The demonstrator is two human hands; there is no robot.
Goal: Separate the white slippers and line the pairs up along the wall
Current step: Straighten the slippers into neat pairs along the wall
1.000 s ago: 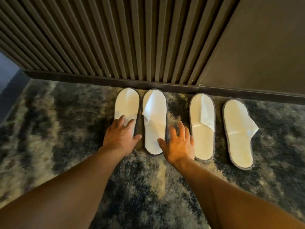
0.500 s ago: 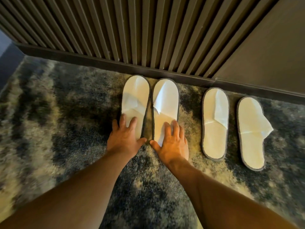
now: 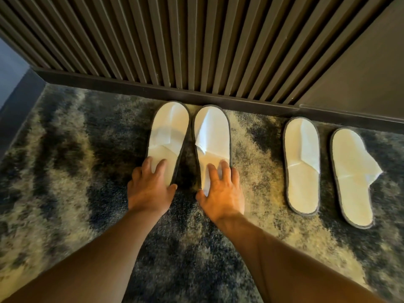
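Several flat white slippers with grey rims lie on the carpet, toes toward the wall. My left hand (image 3: 150,189) presses flat on the heel of the leftmost slipper (image 3: 167,130). My right hand (image 3: 220,193) rests flat on the heel of the slipper beside it (image 3: 213,132). These two slippers nearly touch at the toes and spread apart at the heels. A second pair lies apart to the right: one slipper (image 3: 302,162) straight, the other (image 3: 352,176) with its strap flap sticking out sideways. Neither hand grips anything.
A dark slatted wall (image 3: 196,44) with a dark baseboard (image 3: 175,92) runs across the back. A smooth dark panel (image 3: 360,79) stands at the right. Mottled blue and beige carpet (image 3: 76,171) covers the floor; a pale wall corner (image 3: 11,68) shows at far left.
My right hand moved from the carpet onto the second slipper's heel. The left pair slid closer together at the toes and away from the right pair, widening the gap between pairs.
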